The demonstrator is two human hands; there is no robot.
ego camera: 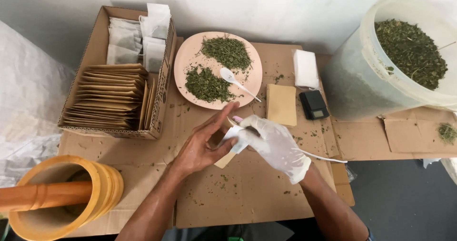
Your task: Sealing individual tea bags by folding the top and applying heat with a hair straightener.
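Observation:
My bare left hand point(202, 143) and my white-gloved right hand point(273, 143) meet over the cardboard-covered table point(247, 193). Together they hold a small white filter bag point(233, 135) with a brown paper envelope point(223, 159) partly hidden beneath it. The left fingers are stretched flat along the bag; the gloved fingers pinch its right side. Just beyond the hands sits a pink plate point(183, 62) with two heaps of dried green herb point(226, 52) and a white plastic spoon point(234, 80).
A cardboard box point(97, 45) at left holds brown envelopes and white bags. A yellow mortar with an orange pestle point(57, 195) stands front left. A large white bucket of dried herb point(409, 50) is at right; a small black scale point(313, 104), white pad and brown envelope lie beside the plate.

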